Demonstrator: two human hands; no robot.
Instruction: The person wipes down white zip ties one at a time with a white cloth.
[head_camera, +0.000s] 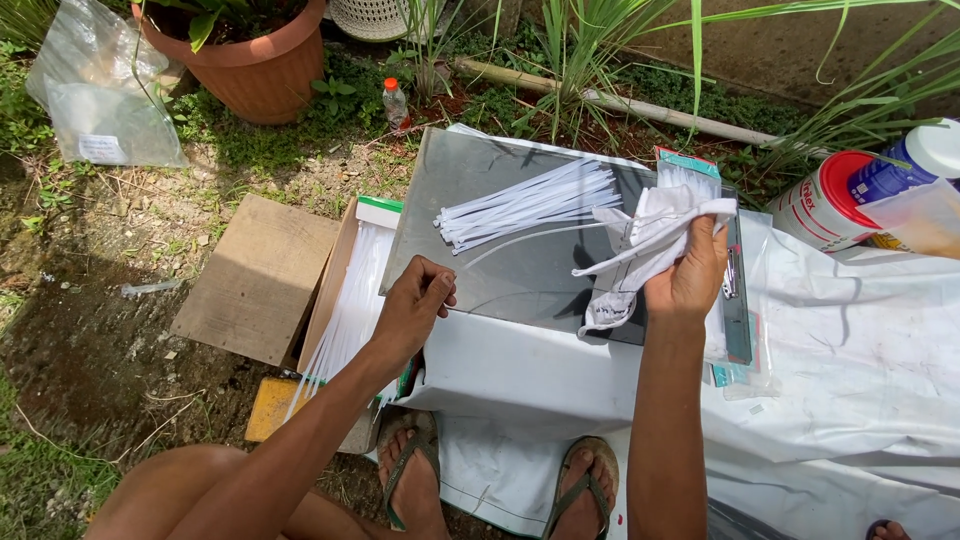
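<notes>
The grey board (520, 270) has bare surface along its near edge, between the left hand (415, 310) and the right hand (690, 275). A bundle of white strips (525, 205) blocks its far half. The cardboard box (335, 290) borders the left side; two canisters (860, 190) stand at the far right.

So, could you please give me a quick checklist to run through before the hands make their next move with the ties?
1. Left hand pinches a single white cable tie: ok.
2. Right hand grips the white cloth: ok.
3. Bundle of cable ties lies on the grey metal sheet: ok.
4. Open box of ties beside the left hand: ok.
5. Tie's far tip free of the cloth: cannot tell.
</notes>
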